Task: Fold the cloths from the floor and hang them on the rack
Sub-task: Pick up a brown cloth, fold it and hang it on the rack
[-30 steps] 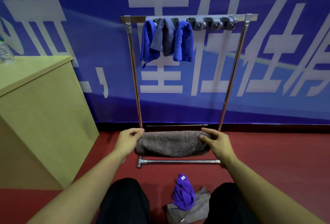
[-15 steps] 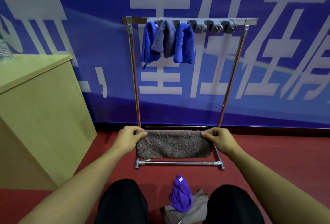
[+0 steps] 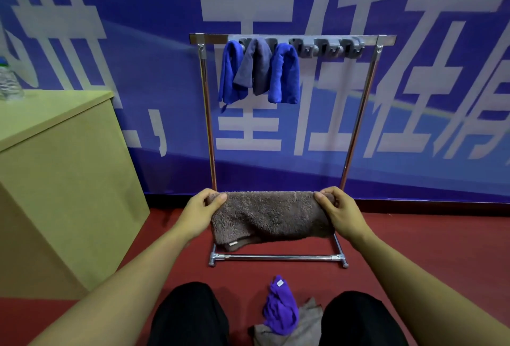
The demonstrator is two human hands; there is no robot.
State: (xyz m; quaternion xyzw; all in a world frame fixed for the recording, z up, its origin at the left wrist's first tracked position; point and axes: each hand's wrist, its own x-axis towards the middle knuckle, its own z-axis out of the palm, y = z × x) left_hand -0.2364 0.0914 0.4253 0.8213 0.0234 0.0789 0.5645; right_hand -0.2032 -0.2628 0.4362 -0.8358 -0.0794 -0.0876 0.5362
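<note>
A folded brown fluffy cloth [image 3: 271, 216] hangs stretched in the air between my hands, in front of the rack's lower part. My left hand [image 3: 200, 211] pinches its left top corner and my right hand [image 3: 338, 211] pinches its right top corner. The metal rack [image 3: 358, 113] stands against the wall. On the left clips of its top bar hang a blue cloth [image 3: 230, 72], a grey cloth [image 3: 255, 65] and another blue cloth [image 3: 284, 73]. A purple cloth [image 3: 280, 308] lies crumpled on a grey cloth [image 3: 309, 323] on the floor between my knees.
A yellow-green cabinet [image 3: 63, 185] stands at the left, with a plastic bottle [image 3: 8, 80] on top. Behind the rack is a blue banner wall. Empty grey clips [image 3: 327, 47] fill the right part of the top bar. The floor is red.
Both hands have raised the brown cloth a little, and it now hangs flatter and longer, with a lower corner drooping at the left.
</note>
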